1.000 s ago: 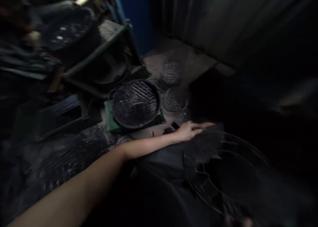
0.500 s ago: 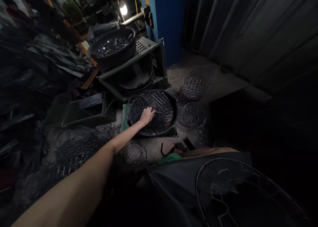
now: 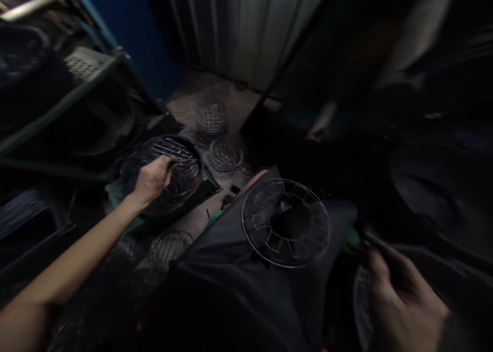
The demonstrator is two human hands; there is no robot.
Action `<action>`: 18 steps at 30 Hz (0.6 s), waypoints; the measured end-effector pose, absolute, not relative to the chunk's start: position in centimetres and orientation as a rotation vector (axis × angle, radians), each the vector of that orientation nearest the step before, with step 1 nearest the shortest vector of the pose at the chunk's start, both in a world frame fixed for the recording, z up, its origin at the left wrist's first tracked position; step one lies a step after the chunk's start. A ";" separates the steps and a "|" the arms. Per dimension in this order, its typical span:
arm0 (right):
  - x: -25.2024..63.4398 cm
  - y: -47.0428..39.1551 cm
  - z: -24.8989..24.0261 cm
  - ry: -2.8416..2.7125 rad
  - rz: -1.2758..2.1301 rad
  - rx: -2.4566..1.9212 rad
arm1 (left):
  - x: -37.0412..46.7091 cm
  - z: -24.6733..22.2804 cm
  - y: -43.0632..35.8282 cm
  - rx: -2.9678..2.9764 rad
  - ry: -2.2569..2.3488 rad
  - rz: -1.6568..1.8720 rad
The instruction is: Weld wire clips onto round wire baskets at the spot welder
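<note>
My left hand (image 3: 154, 180) is above a round black tub (image 3: 197, 154) of circular wire grids (image 3: 175, 149). Its fingers are pinched together; whatever they hold is too dark and small to make out. Across the dark cloth (image 3: 227, 270) over my lap lies a round wire ring (image 3: 288, 237) with bent wire tabs inside, touched by neither hand. At the lower right, my right hand (image 3: 404, 295) is blurred, its fingers curled around something dark that I cannot identify. A green spot (image 3: 352, 237) shows just beyond those fingers.
Wire grids lie on the floor in a stack (image 3: 211, 118), a second pile (image 3: 226, 153) and another group (image 3: 171, 247). A green crate (image 3: 210, 180) is under the tub. At left stands a larger crate (image 3: 77, 98) bearing a dark basin (image 3: 26, 59). Corrugated metal (image 3: 246, 28) lines the back.
My view has swung right, shifting the tub and crates leftward. My left hand has risen from the grids, its fingers now pinched. My right hand has come into view, and the lap ring shows whole.
</note>
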State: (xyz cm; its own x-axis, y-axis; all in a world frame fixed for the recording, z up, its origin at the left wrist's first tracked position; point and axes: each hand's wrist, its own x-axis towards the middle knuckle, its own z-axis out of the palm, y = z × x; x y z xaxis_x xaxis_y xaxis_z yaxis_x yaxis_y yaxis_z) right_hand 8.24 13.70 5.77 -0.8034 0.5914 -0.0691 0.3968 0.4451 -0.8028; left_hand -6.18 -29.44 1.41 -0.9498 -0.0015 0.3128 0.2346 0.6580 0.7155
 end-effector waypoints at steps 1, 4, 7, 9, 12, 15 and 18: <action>7.7 13.1 6.3 -2.451 1.233 -0.819 | -6.8 3.3 -27.8 -0.293 -2.539 -1.245; 5.5 10.8 7.6 -2.498 1.331 -0.422 | -8.0 8.4 -20.6 -0.540 -2.570 -1.531; 4.4 9.0 7.8 -2.571 1.513 -0.223 | -8.7 10.8 -12.8 -0.690 -2.606 -2.101; 4.5 8.6 6.8 -2.509 1.521 -0.395 | -9.3 10.5 -9.4 -1.017 -2.601 -2.188; 4.3 9.7 4.2 -2.267 1.492 -0.770 | -10.2 8.1 -8.0 -1.156 -2.674 -2.117; 3.4 11.5 1.9 -2.194 1.448 -0.889 | -10.7 4.7 -9.0 -0.969 -2.875 -2.217; 2.2 12.6 0.7 -2.415 1.205 -0.795 | -10.9 1.6 -9.2 -0.839 -2.912 -2.065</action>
